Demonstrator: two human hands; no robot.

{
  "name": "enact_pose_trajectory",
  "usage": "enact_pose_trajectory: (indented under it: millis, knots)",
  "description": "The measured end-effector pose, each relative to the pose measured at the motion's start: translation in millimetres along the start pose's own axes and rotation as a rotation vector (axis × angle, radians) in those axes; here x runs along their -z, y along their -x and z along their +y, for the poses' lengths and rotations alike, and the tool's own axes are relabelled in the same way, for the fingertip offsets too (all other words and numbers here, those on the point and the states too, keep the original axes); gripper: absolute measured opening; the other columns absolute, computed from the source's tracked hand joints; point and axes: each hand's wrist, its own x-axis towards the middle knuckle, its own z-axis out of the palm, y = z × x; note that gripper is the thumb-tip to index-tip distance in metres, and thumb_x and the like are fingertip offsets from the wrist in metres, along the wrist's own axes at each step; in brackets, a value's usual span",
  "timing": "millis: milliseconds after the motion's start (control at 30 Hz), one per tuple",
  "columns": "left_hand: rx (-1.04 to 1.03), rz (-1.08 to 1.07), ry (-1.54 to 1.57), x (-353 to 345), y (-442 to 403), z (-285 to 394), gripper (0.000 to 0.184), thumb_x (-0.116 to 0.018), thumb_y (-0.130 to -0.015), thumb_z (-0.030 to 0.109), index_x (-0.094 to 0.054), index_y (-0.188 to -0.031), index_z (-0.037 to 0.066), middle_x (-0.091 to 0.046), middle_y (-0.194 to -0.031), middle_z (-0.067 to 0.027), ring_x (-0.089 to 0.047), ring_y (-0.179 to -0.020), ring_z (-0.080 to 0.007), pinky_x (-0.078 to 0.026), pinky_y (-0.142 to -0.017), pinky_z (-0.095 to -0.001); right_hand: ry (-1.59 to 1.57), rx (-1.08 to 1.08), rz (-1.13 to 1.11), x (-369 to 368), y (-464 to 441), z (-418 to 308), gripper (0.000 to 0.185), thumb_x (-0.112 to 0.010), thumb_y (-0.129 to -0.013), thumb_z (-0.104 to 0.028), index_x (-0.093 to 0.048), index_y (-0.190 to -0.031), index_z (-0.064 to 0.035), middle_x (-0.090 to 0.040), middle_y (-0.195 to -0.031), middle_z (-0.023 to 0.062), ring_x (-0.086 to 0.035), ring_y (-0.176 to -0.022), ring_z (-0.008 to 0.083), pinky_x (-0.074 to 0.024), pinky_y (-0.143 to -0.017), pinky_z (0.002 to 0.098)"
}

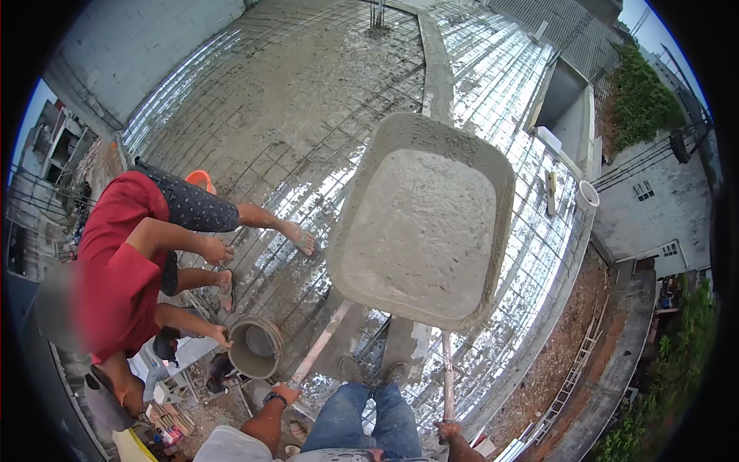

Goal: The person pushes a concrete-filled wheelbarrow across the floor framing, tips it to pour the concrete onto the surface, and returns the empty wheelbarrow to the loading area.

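A wheelbarrow (431,223) with wet concrete in its tray is in front of me, its two handles reaching back toward my body. My left hand (286,393) is wrapped around the left handle (322,345), with a dark band on the wrist. At the lower right, my right hand (447,431) grips the right handle (448,373). Just left of the left handle is a grey bucket (255,346), its rim touched by the hand of a person in a red shirt (127,231). The wheel of the wheelbarrow is hidden beneath the tray.
Rebar mesh (527,200) spreads across the deck, with wet concrete (292,100) over its far left part. A plank (437,69) runs ahead of the tray. On the right are a stair opening (560,96), a white bucket (587,195) and the deck's edge above a drop.
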Motion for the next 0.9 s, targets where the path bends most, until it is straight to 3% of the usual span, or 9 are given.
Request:
enact_pose_trajectory:
  millis: [100, 167, 233, 300, 367, 467, 633, 900]
  knots:
    - [-0.022, -0.031, -0.005, 49, 19, 13, 0.094, -0.057, -0.070, 0.065, -0.043, -0.131, -0.005, -0.046, -0.133, -0.0260, -0.048, -0.121, -0.0347, -0.040, -0.100, -0.0371, 0.050, -0.004, -0.028, 20, 24, -19, 0.056, -0.079, -0.070, -0.037, -0.061, -0.098, 0.0079, -0.067, -0.090, 0.0138, -0.065, -0.080, 0.0233, -0.0509, -0.069, 0.0336]
    - [-0.052, -0.101, -0.055, 57, 32, 9, 0.090, -0.057, -0.070, 0.065, -0.047, -0.129, -0.002, -0.047, -0.132, -0.0250, -0.049, -0.121, -0.0346, -0.040, -0.100, -0.0371, 0.086, -0.084, -0.163, 44, 40, -39, 0.062, -0.073, -0.073, -0.049, -0.062, -0.096, 0.0069, -0.067, -0.087, 0.0126, -0.066, -0.081, 0.0223, -0.0520, -0.073, 0.0332]
    - [-0.105, -0.173, -0.128, 71, 16, 22, 0.084, -0.057, -0.070, 0.064, -0.053, -0.126, 0.002, -0.049, -0.130, -0.0239, -0.049, -0.120, -0.0342, -0.040, -0.099, -0.0372, 0.362, 0.161, -0.128, 44, 10, -30, 0.056, -0.071, -0.076, -0.045, -0.063, -0.090, 0.0080, -0.067, -0.082, 0.0128, -0.066, -0.074, 0.0226, -0.0528, -0.065, 0.0318]
    - [-0.232, -0.100, -0.261, 59, -18, 11, 0.076, -0.054, -0.073, 0.063, -0.058, -0.122, 0.005, -0.052, -0.127, -0.0239, -0.051, -0.118, -0.0341, -0.041, -0.099, -0.0387, 0.293, 0.130, -0.111, 49, 1, -30, 0.054, -0.066, -0.078, -0.048, -0.065, -0.089, 0.0043, -0.067, -0.082, 0.0117, -0.066, -0.074, 0.0234, -0.0528, -0.065, 0.0325]
    - [-0.194, -0.264, -0.288, 84, -25, 21, 0.073, -0.050, -0.075, 0.065, -0.061, -0.117, 0.006, -0.053, -0.126, -0.0243, -0.052, -0.117, -0.0343, -0.040, -0.100, -0.0399, 0.272, 0.109, -0.129, 59, 6, -57, 0.052, -0.061, -0.079, -0.052, -0.066, -0.091, -0.0012, -0.068, -0.083, 0.0097, -0.066, -0.074, 0.0237, -0.0527, -0.065, 0.0338]
    - [0.088, -0.331, -0.310, 129, -14, 62, 0.074, -0.048, -0.077, 0.070, -0.049, -0.131, 0.020, -0.048, -0.131, -0.0244, -0.051, -0.115, -0.0408, -0.043, -0.097, -0.0444, 0.306, 0.089, -0.203, 104, 30, -101, 0.051, -0.056, -0.079, -0.056, -0.067, -0.095, -0.0088, -0.068, -0.085, 0.0066, -0.065, -0.076, 0.0234, -0.0524, -0.066, 0.0355]
    - [0.176, -0.358, -0.190, 197, 9, 149, 0.073, -0.048, -0.077, 0.069, -0.051, -0.130, 0.019, -0.049, -0.131, -0.0234, -0.051, -0.116, -0.0392, -0.042, -0.097, -0.0436, 0.293, 0.070, -0.205, 168, -34, -177, 0.048, -0.058, -0.078, -0.055, -0.067, -0.096, -0.0105, -0.068, -0.086, 0.0059, -0.066, -0.078, 0.0228, -0.0526, -0.066, 0.0352]
    - [0.150, -0.381, -0.127, 298, 10, 292, 0.073, -0.049, -0.076, 0.068, -0.053, -0.128, 0.017, -0.050, -0.130, -0.0218, -0.052, -0.117, -0.0366, -0.042, -0.097, -0.0424, 0.184, 0.058, -0.144, 305, -87, -313, 0.044, -0.062, -0.077, -0.053, -0.067, -0.096, -0.0131, -0.068, -0.089, 0.0047, -0.066, -0.080, 0.0219, -0.0527, -0.067, 0.0346]
